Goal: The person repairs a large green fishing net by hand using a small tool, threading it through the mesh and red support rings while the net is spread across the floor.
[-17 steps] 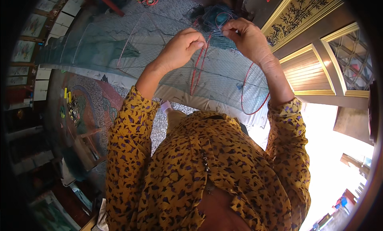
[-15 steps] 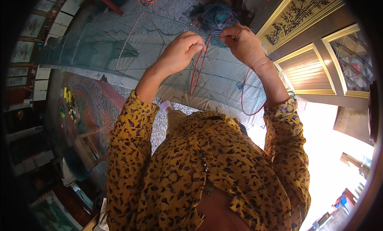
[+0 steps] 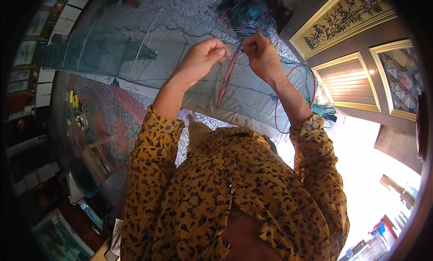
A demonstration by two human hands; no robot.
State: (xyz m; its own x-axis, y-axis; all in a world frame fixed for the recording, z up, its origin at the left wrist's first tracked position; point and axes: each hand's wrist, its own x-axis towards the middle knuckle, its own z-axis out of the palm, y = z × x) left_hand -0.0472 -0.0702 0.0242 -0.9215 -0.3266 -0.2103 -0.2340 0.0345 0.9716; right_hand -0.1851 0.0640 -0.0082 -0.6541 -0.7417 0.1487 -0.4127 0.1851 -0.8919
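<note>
We hold both forearms raised in front of us, elbows bent, sleeves pushed down to just past the elbows. Our left hand [image 3: 204,58] is curled, fingers [image 3: 221,51] folded in toward the thumb in a pinch. Our right hand [image 3: 261,58] faces it, close beside, wrist bent, its fingers [image 3: 250,43] also closed in a pinch.

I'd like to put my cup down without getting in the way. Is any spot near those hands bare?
Not by the hands: the left hand and right hand pinch red cords over the long green mesh net, with a tangled blue cord bundle just beyond. The barest patch is the patterned mosaic floor, between the net's near edge and the low wooden stool.
</note>
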